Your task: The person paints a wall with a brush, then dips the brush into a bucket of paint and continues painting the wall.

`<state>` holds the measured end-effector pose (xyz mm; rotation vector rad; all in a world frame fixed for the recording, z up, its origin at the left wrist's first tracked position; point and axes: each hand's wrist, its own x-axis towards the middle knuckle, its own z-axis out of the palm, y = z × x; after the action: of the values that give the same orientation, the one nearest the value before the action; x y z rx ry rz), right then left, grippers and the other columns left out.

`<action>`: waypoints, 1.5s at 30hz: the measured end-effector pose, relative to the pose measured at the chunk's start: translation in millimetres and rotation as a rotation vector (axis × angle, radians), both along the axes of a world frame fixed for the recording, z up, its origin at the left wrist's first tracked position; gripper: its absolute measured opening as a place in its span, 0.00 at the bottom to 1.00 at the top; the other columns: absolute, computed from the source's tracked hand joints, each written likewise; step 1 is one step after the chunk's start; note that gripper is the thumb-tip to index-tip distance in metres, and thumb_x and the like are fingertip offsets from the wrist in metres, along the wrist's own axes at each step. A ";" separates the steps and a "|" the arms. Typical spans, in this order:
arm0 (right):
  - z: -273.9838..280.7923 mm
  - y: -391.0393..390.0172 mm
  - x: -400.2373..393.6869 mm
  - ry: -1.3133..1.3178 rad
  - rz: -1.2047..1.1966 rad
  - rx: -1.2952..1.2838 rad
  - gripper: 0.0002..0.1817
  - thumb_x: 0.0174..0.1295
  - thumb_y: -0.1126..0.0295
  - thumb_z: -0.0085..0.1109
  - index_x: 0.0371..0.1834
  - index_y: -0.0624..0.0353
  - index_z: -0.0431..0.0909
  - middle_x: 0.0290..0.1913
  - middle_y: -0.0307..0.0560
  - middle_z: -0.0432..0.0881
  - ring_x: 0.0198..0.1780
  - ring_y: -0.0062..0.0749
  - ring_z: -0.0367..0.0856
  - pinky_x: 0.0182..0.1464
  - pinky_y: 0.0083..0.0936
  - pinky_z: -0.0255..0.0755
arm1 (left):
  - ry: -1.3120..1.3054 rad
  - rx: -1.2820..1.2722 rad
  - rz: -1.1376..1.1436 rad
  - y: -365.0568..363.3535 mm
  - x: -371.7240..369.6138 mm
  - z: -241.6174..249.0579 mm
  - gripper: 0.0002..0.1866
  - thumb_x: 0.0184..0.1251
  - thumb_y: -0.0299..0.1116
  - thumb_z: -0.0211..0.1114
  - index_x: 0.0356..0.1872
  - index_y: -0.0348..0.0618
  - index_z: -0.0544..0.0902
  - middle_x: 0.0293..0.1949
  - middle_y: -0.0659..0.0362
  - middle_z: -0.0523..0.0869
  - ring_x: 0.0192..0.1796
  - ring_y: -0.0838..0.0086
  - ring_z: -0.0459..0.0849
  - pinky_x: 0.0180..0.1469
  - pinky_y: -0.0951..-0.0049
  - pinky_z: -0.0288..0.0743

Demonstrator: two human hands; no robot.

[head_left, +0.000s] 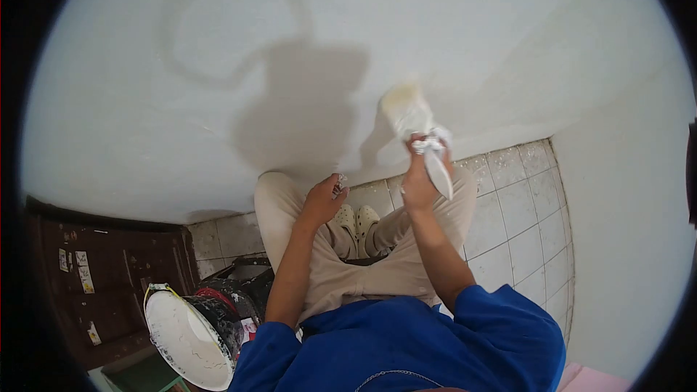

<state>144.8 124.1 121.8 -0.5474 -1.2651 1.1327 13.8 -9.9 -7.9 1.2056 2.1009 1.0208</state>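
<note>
My right hand (421,178) is closed around a wide paintbrush (409,109), its pale handle sticking out below my fingers. The white-coated bristles point up against the white wall (479,43), and their yellowish tip is slightly blurred. White paint covers my right fingers. Beside my knee, my left hand (325,197) is curled with the fingertips drawn together. Those fingertips are smeared white too, and whether anything lies between them is hidden.
To my lower left stands a paint-splashed bucket (190,337) with white inside. Behind it are a dark object (247,283) and a brown door panel (109,283) with stickers. Pale floor tiles (508,214) run along the wall's foot. Another wall (624,196) rises at right.
</note>
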 end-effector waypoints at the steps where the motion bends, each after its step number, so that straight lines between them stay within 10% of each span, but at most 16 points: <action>1: 30.6 -4.0 3.0 0.138 0.039 0.080 0.06 0.67 0.78 0.58 0.44 0.67 0.80 0.39 0.44 0.81 0.40 0.27 0.79 0.54 0.32 0.77 | 0.003 0.000 -0.002 1.0 -0.7 -2.2 0.16 0.69 0.38 0.62 0.48 0.36 0.76 0.38 0.46 0.85 0.41 0.51 0.84 0.44 0.56 0.76; 6: 29.6 12.2 8.5 -0.519 -0.193 0.316 0.06 0.63 0.79 0.61 0.42 0.66 0.81 0.44 0.51 0.80 0.43 0.38 0.80 0.51 0.34 0.75 | 0.013 0.005 -0.006 4.3 -0.5 -3.4 0.16 0.69 0.36 0.63 0.50 0.35 0.76 0.38 0.46 0.86 0.42 0.55 0.86 0.45 0.61 0.78; 14: -140.2 1.8 22.3 -0.421 -0.019 0.145 0.05 0.64 0.80 0.56 0.39 0.66 0.81 0.37 0.51 0.83 0.43 0.37 0.80 0.47 0.31 0.72 | 0.098 -0.009 0.023 -4.5 -0.7 -4.6 0.17 0.69 0.36 0.63 0.51 0.35 0.76 0.37 0.46 0.86 0.41 0.56 0.86 0.45 0.62 0.78; 22: 53.7 25.1 29.1 -0.150 -0.169 0.340 0.06 0.65 0.78 0.61 0.42 0.69 0.80 0.39 0.48 0.84 0.39 0.30 0.81 0.42 0.31 0.76 | 0.002 -0.032 -0.013 7.3 2.5 -4.8 0.18 0.68 0.39 0.62 0.50 0.36 0.76 0.39 0.45 0.85 0.42 0.49 0.84 0.46 0.55 0.76; 29: -123.8 12.8 21.9 -0.492 0.048 0.307 0.05 0.60 0.78 0.57 0.36 0.65 0.82 0.40 0.54 0.79 0.45 0.42 0.78 0.45 0.34 0.72 | -0.007 -0.020 0.019 2.4 3.6 3.3 0.17 0.68 0.38 0.62 0.50 0.35 0.76 0.37 0.45 0.85 0.41 0.50 0.84 0.45 0.56 0.76; 36: -40.6 37.5 33.9 -0.531 -0.160 0.344 0.06 0.64 0.81 0.58 0.43 0.68 0.78 0.44 0.52 0.80 0.45 0.34 0.81 0.49 0.28 0.76 | 0.016 -0.019 0.000 2.4 3.8 0.0 0.16 0.68 0.38 0.62 0.49 0.35 0.76 0.36 0.46 0.85 0.40 0.51 0.84 0.45 0.57 0.76; 40: 29.2 58.9 47.4 0.134 -0.175 0.391 0.07 0.65 0.82 0.58 0.45 0.66 0.79 0.47 0.50 0.83 0.45 0.29 0.82 0.49 0.28 0.77 | 0.018 0.009 -0.016 5.8 5.7 -5.6 0.17 0.68 0.38 0.62 0.49 0.35 0.76 0.36 0.46 0.85 0.40 0.51 0.84 0.45 0.57 0.76; 45: -16.1 39.1 17.6 -0.476 -0.279 0.547 0.05 0.61 0.81 0.59 0.37 0.63 0.83 0.40 0.49 0.83 0.42 0.37 0.81 0.49 0.32 0.76 | 0.012 0.008 -0.005 8.5 1.5 -3.4 0.16 0.68 0.37 0.62 0.49 0.35 0.76 0.36 0.46 0.85 0.40 0.52 0.85 0.45 0.58 0.77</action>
<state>162.5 163.1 105.8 -0.5678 -1.7637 0.3946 15.3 -1.4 -11.3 1.2236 2.1037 1.0229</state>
